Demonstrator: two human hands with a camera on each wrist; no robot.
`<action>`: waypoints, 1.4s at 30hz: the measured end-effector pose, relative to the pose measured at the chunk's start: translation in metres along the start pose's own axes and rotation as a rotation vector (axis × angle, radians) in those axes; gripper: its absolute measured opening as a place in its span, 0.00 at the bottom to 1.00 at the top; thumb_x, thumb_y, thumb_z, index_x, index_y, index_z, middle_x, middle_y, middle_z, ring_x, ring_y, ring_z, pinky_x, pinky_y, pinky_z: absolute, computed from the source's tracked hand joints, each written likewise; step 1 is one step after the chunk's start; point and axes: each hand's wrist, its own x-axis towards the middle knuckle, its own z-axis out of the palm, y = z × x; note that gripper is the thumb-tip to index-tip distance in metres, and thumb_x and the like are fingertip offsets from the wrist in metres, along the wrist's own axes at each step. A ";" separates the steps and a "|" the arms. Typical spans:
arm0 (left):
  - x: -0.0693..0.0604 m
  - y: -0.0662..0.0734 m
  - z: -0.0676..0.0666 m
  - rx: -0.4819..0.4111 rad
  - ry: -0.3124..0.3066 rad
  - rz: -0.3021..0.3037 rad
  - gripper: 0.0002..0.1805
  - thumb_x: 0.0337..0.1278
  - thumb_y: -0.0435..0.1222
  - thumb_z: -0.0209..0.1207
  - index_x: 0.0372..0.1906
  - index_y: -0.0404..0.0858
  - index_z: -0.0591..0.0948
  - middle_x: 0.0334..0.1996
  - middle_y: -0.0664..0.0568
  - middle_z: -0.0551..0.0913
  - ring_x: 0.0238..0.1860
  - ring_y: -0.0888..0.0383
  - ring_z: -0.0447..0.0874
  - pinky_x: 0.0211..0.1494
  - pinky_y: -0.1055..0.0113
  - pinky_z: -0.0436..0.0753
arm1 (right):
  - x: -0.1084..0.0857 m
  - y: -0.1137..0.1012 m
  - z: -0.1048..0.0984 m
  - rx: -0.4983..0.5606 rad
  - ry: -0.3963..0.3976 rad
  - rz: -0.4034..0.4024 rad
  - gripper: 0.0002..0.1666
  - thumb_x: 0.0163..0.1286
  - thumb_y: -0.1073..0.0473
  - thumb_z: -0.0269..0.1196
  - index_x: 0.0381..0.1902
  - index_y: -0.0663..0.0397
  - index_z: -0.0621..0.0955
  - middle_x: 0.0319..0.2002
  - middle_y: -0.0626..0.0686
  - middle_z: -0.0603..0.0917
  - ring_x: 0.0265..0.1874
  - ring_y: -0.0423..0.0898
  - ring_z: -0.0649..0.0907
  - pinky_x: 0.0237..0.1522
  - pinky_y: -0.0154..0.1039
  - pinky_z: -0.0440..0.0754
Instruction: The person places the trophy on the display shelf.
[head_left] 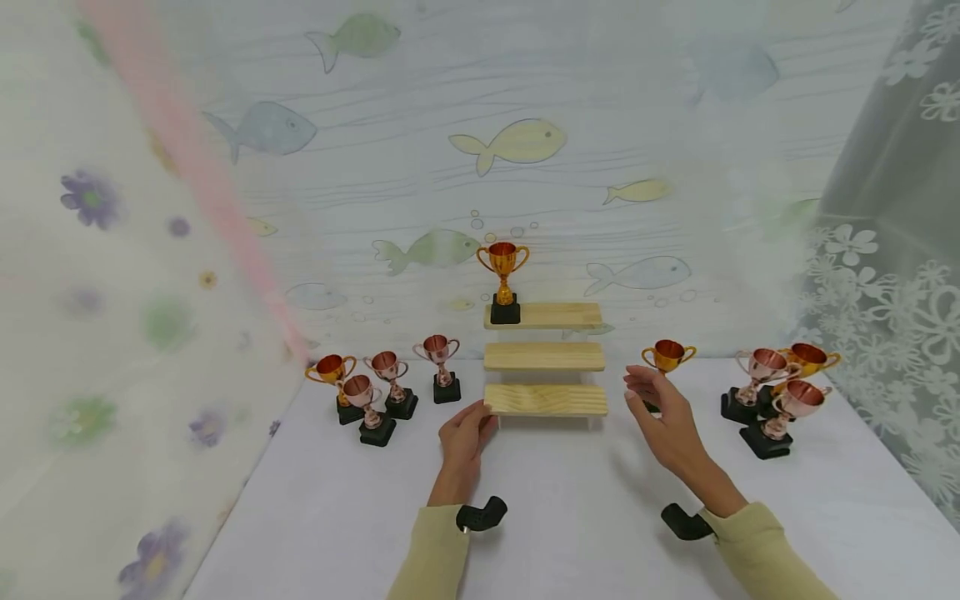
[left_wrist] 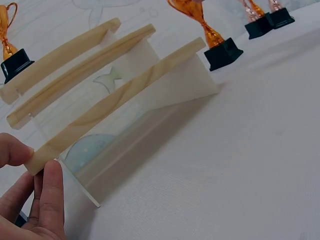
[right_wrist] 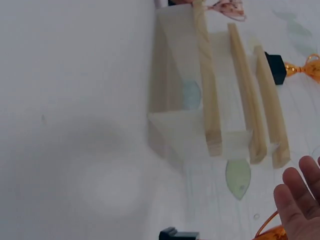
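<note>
The left hand [head_left: 463, 437] pinches the left end of the lowest board [head_left: 545, 400] of a three-step stand [head_left: 543, 357], thumb above and fingers beneath, as the left wrist view shows. The stand sits on the white table [head_left: 540, 517], its pale wooden steps rising towards a fish-printed backdrop [head_left: 517, 83]. A gold trophy [head_left: 504, 260] stands upright at the left end of the top step. The right hand [head_left: 667, 421] is held to the right of the stand, its fingers extended and loosely relaxed, in front of the right-hand gold cup [head_left: 670, 354] — whether it touches that cup, I cannot tell. On the table left of the stand are three rose-coloured trophies [head_left: 362, 392] and the leftmost gold trophy [head_left: 330, 369]. Well to the right, two pinkish trophies [head_left: 802, 398] stand close to the rear gold trophy [head_left: 812, 358], partly hiding it. Both forearms wear yellowish sleeves [head_left: 438, 550] and black wrist mounts [head_left: 482, 515].
</note>
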 end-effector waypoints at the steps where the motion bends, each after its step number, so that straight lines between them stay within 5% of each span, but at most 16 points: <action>1: 0.000 0.000 0.000 -0.001 0.004 -0.001 0.20 0.63 0.28 0.64 0.58 0.27 0.81 0.51 0.38 0.84 0.44 0.56 0.85 0.50 0.69 0.88 | -0.001 0.004 -0.002 -0.010 0.029 -0.010 0.21 0.77 0.65 0.57 0.64 0.67 0.72 0.53 0.61 0.81 0.53 0.50 0.79 0.56 0.13 0.70; 7: 0.000 -0.001 -0.001 -0.009 0.009 0.009 0.20 0.62 0.28 0.64 0.59 0.26 0.80 0.51 0.38 0.83 0.44 0.56 0.85 0.51 0.68 0.88 | 0.000 0.024 -0.016 -0.040 0.220 0.001 0.23 0.70 0.70 0.62 0.61 0.69 0.74 0.53 0.62 0.79 0.51 0.35 0.73 0.55 0.13 0.69; 14: 0.002 -0.002 -0.002 -0.026 -0.005 0.004 0.21 0.63 0.28 0.64 0.59 0.25 0.80 0.52 0.37 0.83 0.45 0.56 0.85 0.52 0.68 0.87 | 0.010 0.043 -0.029 -0.033 0.364 0.017 0.33 0.62 0.72 0.68 0.64 0.70 0.71 0.58 0.64 0.75 0.52 0.34 0.71 0.55 0.17 0.69; 24: 0.005 -0.005 -0.003 -0.038 -0.016 0.018 0.20 0.62 0.27 0.63 0.58 0.25 0.80 0.49 0.38 0.83 0.44 0.56 0.85 0.52 0.66 0.88 | 0.033 0.052 -0.035 -0.029 0.329 0.168 0.47 0.62 0.65 0.73 0.74 0.61 0.63 0.68 0.62 0.67 0.59 0.48 0.71 0.62 0.23 0.72; 28: 0.005 -0.006 -0.004 -0.032 -0.019 0.014 0.20 0.63 0.27 0.63 0.59 0.25 0.80 0.51 0.37 0.83 0.45 0.55 0.85 0.53 0.66 0.87 | 0.041 0.056 -0.037 0.006 0.279 0.231 0.49 0.64 0.62 0.72 0.77 0.59 0.59 0.72 0.61 0.64 0.64 0.56 0.69 0.71 0.41 0.72; 32: 0.004 -0.007 -0.004 -0.029 -0.018 0.010 0.20 0.63 0.28 0.63 0.59 0.26 0.80 0.53 0.36 0.82 0.46 0.54 0.85 0.52 0.67 0.87 | 0.046 0.062 -0.043 0.066 0.149 0.280 0.52 0.70 0.56 0.68 0.81 0.59 0.52 0.77 0.65 0.59 0.74 0.64 0.63 0.75 0.60 0.63; 35: 0.004 -0.007 -0.004 -0.037 -0.024 0.009 0.20 0.63 0.28 0.63 0.59 0.26 0.81 0.53 0.36 0.82 0.47 0.55 0.85 0.52 0.68 0.87 | 0.049 0.066 -0.046 0.090 0.079 0.291 0.51 0.72 0.53 0.66 0.81 0.61 0.51 0.74 0.66 0.65 0.73 0.62 0.66 0.73 0.41 0.71; 38: 0.004 -0.007 -0.004 -0.040 -0.029 0.015 0.20 0.63 0.27 0.63 0.59 0.25 0.80 0.53 0.36 0.82 0.46 0.55 0.85 0.51 0.68 0.87 | 0.051 0.069 -0.046 0.117 0.075 0.291 0.47 0.72 0.53 0.67 0.79 0.62 0.57 0.62 0.54 0.77 0.61 0.44 0.78 0.55 0.20 0.77; 42: 0.004 -0.006 -0.003 -0.041 -0.029 0.012 0.20 0.63 0.28 0.63 0.59 0.26 0.80 0.52 0.37 0.82 0.46 0.55 0.85 0.51 0.68 0.87 | 0.052 0.072 -0.043 0.167 0.106 0.280 0.40 0.71 0.54 0.68 0.73 0.64 0.66 0.49 0.32 0.77 0.47 0.26 0.78 0.45 0.15 0.78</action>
